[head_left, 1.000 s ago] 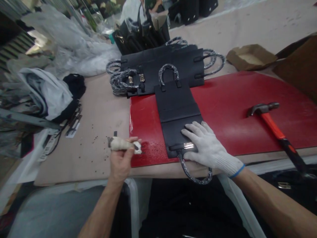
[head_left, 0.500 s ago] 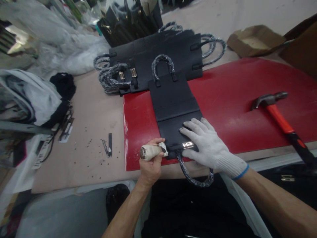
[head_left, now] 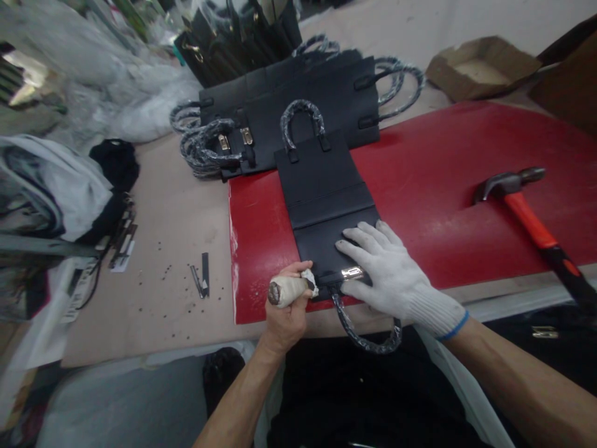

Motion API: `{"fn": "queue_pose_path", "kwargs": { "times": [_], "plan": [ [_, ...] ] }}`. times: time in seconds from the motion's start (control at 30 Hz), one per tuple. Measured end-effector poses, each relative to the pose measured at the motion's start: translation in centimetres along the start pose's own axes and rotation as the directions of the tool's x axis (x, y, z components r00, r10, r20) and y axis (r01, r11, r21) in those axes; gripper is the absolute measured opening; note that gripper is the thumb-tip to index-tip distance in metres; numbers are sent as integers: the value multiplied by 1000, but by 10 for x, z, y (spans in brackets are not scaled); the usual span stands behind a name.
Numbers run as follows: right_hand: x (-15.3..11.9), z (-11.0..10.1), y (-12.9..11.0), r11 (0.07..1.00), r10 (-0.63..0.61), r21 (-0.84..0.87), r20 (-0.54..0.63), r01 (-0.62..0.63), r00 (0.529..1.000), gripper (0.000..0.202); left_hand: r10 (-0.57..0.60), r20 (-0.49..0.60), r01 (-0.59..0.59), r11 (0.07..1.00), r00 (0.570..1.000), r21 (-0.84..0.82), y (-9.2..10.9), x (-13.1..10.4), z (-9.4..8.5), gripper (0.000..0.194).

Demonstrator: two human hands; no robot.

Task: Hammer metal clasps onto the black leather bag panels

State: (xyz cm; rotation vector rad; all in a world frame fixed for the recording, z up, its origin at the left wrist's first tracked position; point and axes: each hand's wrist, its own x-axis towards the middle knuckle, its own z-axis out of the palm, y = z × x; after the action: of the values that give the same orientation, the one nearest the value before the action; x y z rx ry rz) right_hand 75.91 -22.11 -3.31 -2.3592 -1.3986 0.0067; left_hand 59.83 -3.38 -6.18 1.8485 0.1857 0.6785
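Note:
My bare left hand (head_left: 286, 317) is closed around a short, thick tool wrapped in whitish tape (head_left: 286, 291). Its round brown end faces me, and the other end is at the left edge of a black leather bag panel (head_left: 321, 186); the tip is hidden. My right hand (head_left: 387, 267), in a white knit glove, lies flat on the panel with fingers spread. Between the two hands a shiny metal clasp plate (head_left: 352, 273) sits on the panel. One plastic-wrapped handle (head_left: 368, 342) hangs over the table's front edge, and another (head_left: 303, 107) stands at the far end.
Under the panel lies a red mat (head_left: 443, 186), with a claw hammer (head_left: 527, 211) on its right side. More black bag panels (head_left: 298, 99) are stacked behind. Small metal pieces (head_left: 201, 277) lie left of the mat. An open cardboard box (head_left: 485, 65) stands at the back right.
The view has shifted slightly. The taped tool has tilted a little in my left hand, its round end turning more towards me. My right hand stays flat on the panel.

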Motion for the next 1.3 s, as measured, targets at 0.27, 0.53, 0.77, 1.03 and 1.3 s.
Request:
{"fn": "queue_pose_path", "kwargs": {
  "times": [0.27, 0.53, 0.77, 1.03, 1.3],
  "plan": [
    [0, 1, 0, 999, 16, 33, -17, -16, 1000, 64, 48, -62, -46, 998, 997, 47, 4, -6, 6, 20],
    [0, 1, 1, 1000, 4, 11, -19, -3, 1000, 66, 54, -130, -44, 996, 990, 79, 5, -11, 8, 20],
    [1, 0, 1, 1000, 0, 25, -28, 0, 1000, 64, 89, -40, -87, 995, 995, 37, 4, -3, 5, 23],
    [0, 2, 2, 1000, -5, 15, -32, 5, 999, 66, 87, 27, -88, 995, 996, 52, 5, 5, 2, 19],
    [0, 0, 2, 1000, -11, 12, -23, 11, 1000, 68, -33, 83, 22, 992, 996, 125, 14, 11, 3, 20]
  ]
}}
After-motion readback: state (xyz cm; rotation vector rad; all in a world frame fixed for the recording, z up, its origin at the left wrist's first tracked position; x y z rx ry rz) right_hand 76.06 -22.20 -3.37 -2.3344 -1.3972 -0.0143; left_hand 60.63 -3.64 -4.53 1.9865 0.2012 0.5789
